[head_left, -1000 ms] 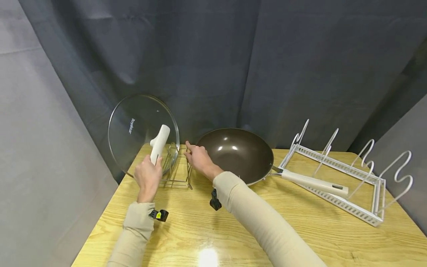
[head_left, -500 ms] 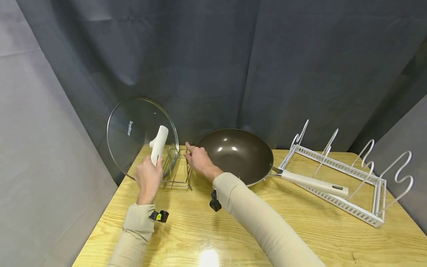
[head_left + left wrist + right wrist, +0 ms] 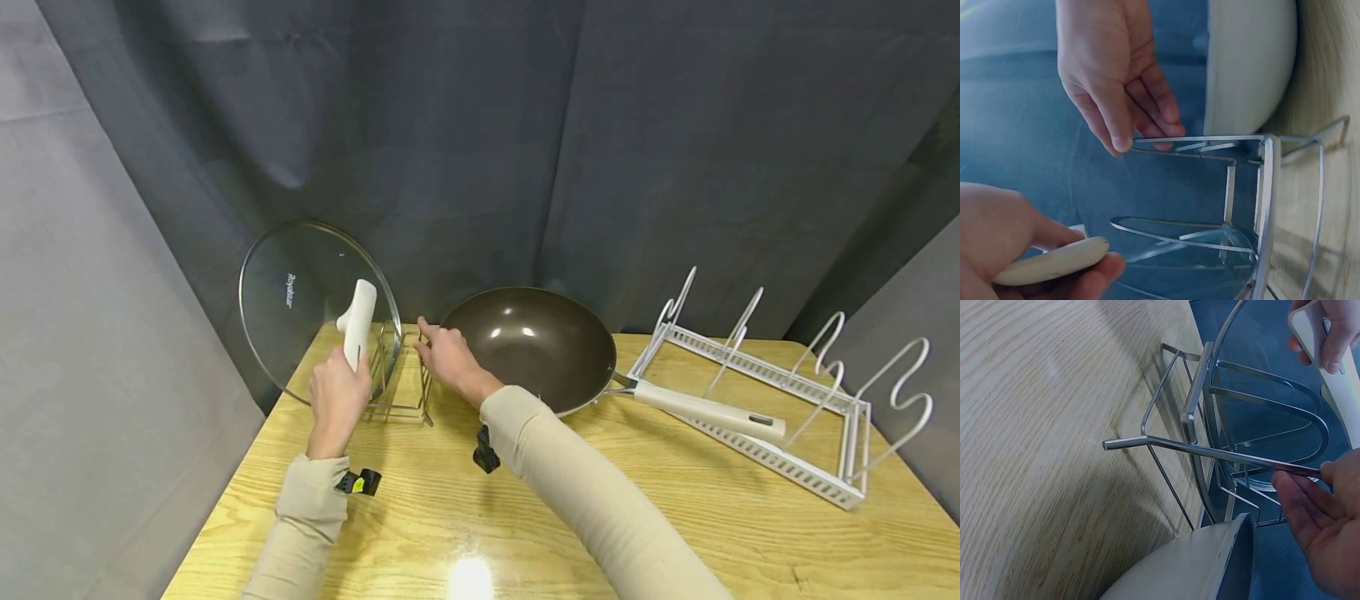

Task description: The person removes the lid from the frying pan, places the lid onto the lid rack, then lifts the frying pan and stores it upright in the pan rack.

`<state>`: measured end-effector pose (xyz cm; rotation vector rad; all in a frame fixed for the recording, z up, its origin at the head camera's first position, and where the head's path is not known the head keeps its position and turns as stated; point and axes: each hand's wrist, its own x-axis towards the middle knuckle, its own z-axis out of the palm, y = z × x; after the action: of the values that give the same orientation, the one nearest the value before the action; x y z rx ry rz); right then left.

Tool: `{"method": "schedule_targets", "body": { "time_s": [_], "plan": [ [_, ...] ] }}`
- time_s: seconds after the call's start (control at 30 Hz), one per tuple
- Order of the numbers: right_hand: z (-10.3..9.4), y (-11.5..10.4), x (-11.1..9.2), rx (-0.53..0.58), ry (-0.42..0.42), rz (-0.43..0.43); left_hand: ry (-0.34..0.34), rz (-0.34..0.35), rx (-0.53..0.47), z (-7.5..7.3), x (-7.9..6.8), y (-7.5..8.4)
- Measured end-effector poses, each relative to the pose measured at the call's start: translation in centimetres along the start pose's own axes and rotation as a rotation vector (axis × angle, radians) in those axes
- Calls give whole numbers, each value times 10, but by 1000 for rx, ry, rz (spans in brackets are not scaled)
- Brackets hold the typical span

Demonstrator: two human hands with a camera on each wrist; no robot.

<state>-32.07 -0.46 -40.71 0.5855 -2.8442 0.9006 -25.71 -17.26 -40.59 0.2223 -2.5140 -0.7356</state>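
Note:
My left hand (image 3: pixel 337 400) grips the white handle (image 3: pixel 361 312) of a round glass lid (image 3: pixel 273 333) with a metal rim. The lid stands nearly upright, its lower right edge within the small metal wire rack (image 3: pixel 397 412). My right hand (image 3: pixel 450 358) pinches the top of the rack's right-hand wire upright (image 3: pixel 1235 456) between thumb and fingers. Just right of the rack sits a dark brown wok (image 3: pixel 532 350), close to my right hand. In the left wrist view, the lid's clear edge shows faintly between the rack's wires.
A white rack (image 3: pixel 765 450) with wavy wire dividers stands at the right of the wooden table (image 3: pixel 420 533). The wok's cream handle (image 3: pixel 705 410) extends over its near left side. A dark curtain (image 3: pixel 465 167) hangs behind, and grey cloth (image 3: pixel 112 375) borders the left.
The lid has shifted slightly left and down, and its handle has turned a little more upright. My right hand has stayed on the rack.

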Motion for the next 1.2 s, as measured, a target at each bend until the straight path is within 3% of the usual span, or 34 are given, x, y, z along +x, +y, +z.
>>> {"method": "schedule_targets", "body": {
  "time_s": [0.5, 0.77, 0.87, 1.03, 1.2],
  "plan": [
    [-5, -2, -3, 48, -33, 17, -12, 5, -26, -5, -1, 7],
    [-19, 1, -13, 212, -99, 33, 86, 83, -26, -18, 3, 14],
    [-29, 4, -19, 207, -101, 26, 110, 80, 17, -26, 8, 20],
    [-52, 14, -32, 131, -113, 31, 82, 75, 89, -38, 12, 37],
    [-76, 28, -45, 75, -133, 7, -2, 143, 127, -42, 15, 58]
  ]
}}
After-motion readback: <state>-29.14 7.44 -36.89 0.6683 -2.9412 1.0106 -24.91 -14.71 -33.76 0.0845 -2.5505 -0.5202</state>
